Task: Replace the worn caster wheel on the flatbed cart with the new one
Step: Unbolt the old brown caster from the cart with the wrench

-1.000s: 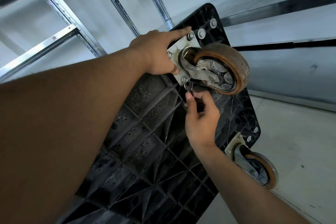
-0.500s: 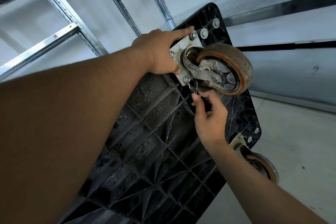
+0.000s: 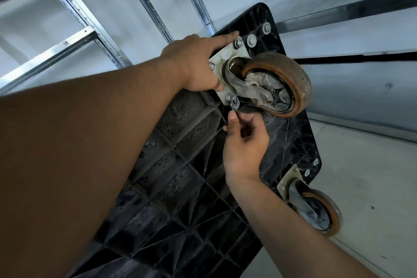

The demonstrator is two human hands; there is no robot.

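Against the caster plate (image 3: 228, 55), the left hand (image 3: 194, 63) is pressing flat. The right hand (image 3: 246, 144) is pinching a small wrench (image 3: 234, 105).

**Tight at the plate, open to the right**

The big wheel (image 3: 282, 83) overhangs the right half of its mounting plate (image 3: 228, 61) and blocks that side. The left hand (image 3: 196, 65) covers the plate's left edge. The right hand (image 3: 246, 142), pinching a small tool (image 3: 234, 104), fills the gap below the lower bolt. Metal shelf rails (image 3: 74, 36) crowd the cart (image 3: 180, 165) at the upper left of the frame. At right, the floor (image 3: 361, 176) lies open between the big wheel and the second caster (image 3: 316, 205).
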